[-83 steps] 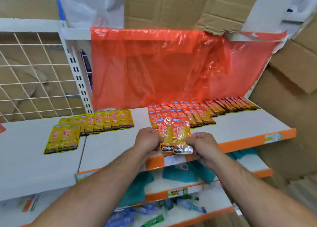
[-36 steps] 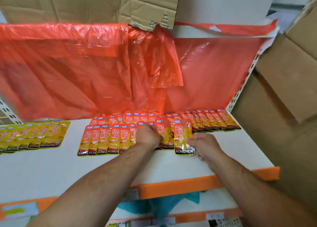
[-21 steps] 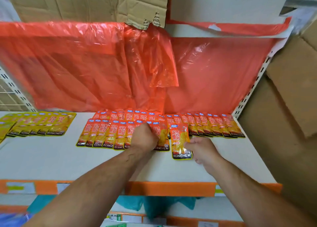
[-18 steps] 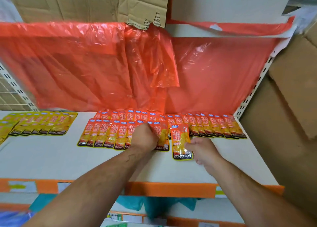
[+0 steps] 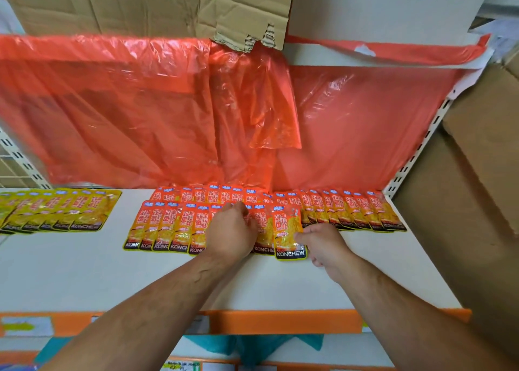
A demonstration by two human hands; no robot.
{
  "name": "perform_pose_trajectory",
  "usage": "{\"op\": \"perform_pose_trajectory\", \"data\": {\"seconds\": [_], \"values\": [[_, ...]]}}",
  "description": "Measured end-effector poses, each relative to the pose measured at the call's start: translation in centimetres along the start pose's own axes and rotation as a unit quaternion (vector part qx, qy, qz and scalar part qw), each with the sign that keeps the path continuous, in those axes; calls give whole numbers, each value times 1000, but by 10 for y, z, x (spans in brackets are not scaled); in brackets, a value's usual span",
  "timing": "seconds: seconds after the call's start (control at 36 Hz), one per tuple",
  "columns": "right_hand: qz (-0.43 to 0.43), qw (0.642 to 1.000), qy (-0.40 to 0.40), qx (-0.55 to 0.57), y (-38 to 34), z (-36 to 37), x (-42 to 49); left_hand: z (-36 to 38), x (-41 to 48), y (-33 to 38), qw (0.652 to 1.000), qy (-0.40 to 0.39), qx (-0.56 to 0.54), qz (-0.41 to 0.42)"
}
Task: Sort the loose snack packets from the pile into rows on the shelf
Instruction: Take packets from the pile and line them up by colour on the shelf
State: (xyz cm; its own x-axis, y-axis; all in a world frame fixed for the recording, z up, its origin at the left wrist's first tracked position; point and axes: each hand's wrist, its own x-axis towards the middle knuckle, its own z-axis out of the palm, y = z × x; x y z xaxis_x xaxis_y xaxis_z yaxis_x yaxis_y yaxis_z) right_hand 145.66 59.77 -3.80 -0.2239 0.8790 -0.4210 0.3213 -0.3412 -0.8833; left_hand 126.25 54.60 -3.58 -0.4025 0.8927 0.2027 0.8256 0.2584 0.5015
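**Shelf check: hands at the front row**

Shelf (image 5: 84, 272) carries a back row (image 5: 351, 210) and a front row (image 5: 163, 227) of orange packets. Left hand (image 5: 231, 230) lies on the front row, fingers bent; grip not discernible. At its 3 o'clock, right hand (image 5: 323, 244) pinches the end packet (image 5: 288, 233) by its right edge. Yellow packets (image 5: 61, 210) lie at 9 o'clock.

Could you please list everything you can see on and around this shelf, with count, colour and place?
orange-red packets: many, too overlapped to count, two rows, shelf centre to right.
end packet: one, orange-red and yellow, right end of front row.
yellow packets: about seven visible, one row, shelf's left, cut by the frame.
shelf: one, white, orange front strip.
plastic sheet: red, hanging behind the shelf.
cardboard: brown, above and at right.
left grip: curled on the front row's middle.
right grip: pinches the end packet.
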Motion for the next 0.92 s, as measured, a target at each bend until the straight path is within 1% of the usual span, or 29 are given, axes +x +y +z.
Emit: {"op": "perform_pose_trajectory", "data": {"seconds": [0.08,0.17,0.22,0.28,0.42,0.58,0.78,0.92], "values": [[7,1000,15,6,-6,9,5,0,1,-12,996,27,41,68],[11,999,33,-12,-8,16,10,-2,0,-19,991,48,78,101],[14,998,53,-42,-9,20,12,-5,-1,-20,988,54,91,116],[9,992,75,-100,-12,24,11,-7,0,-22,986,51,91,127],[-25,967,119,-222,-14,31,11,-9,0,-26,985,42,90,139],[-33,940,148,-305,-19,34,9,-7,4,-30,986,11,91,139],[-32,912,169,-373,-19,34,5,-8,1,-30,986,-10,92,137],[-40,910,173,-375,-19,28,3,-9,0,-30,984,-12,105,142]]}}
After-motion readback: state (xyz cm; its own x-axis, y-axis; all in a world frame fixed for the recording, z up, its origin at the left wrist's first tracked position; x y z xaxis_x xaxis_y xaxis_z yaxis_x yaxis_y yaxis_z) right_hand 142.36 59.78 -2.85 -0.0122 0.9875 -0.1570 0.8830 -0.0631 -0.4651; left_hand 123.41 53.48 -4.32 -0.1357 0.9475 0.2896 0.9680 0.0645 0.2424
